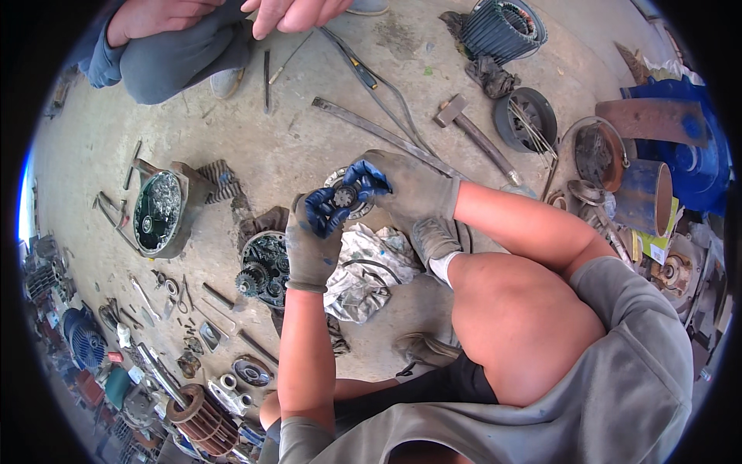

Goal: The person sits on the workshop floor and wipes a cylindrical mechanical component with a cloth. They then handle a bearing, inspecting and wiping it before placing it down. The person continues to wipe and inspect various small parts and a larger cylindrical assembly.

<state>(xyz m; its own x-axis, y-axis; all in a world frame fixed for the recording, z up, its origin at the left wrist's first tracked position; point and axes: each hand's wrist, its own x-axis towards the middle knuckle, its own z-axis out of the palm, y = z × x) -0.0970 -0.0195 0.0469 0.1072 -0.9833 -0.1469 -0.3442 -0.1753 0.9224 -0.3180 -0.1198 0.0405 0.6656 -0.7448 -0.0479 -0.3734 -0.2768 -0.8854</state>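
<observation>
My left hand (pixel 318 236) and my right hand (pixel 398 184) meet in front of me, both in grey work gloves with blue-stained fingers. Between their curled fingertips is a small dark toothed gear (pixel 342 196). Around and behind it shows part of a pale round metal ring (pixel 335 177); whether the two are joined I cannot tell. Close to my left hand, an open gearbox housing (pixel 267 263) holds several greasy gears. A stained white rag (pixel 367 271) lies just below my hands.
A greasy housing cover (pixel 159 213) stands at left. Beyond my hands lie a flat metal bar (pixel 379 135), a hammer (pixel 475 135) and a cable (pixel 379 85). Small tools and parts spread lower left around a rotor (pixel 202 421). Another person's hand (pixel 297 14) reaches in at top. Buckets (pixel 525 120) stand right.
</observation>
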